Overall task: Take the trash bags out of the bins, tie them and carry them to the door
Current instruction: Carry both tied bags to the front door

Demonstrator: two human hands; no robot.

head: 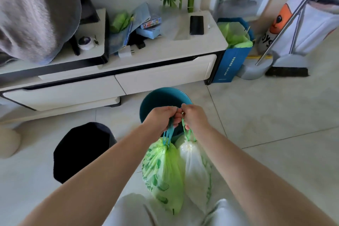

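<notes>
Bags hang at lower centre — green bag [163, 172] from the left hand [161, 117], white bag [196, 169] from the right hand [195, 117], each pinching drawstrings — lifted clear of the blue bin [157, 100], likely for carrying.

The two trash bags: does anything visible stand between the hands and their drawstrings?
No. The left hand already grips the blue drawstring of the green bag, and the right hand grips the green drawstring of the white bag. Both hang clear of the teal bin. The door is out of view.
</notes>
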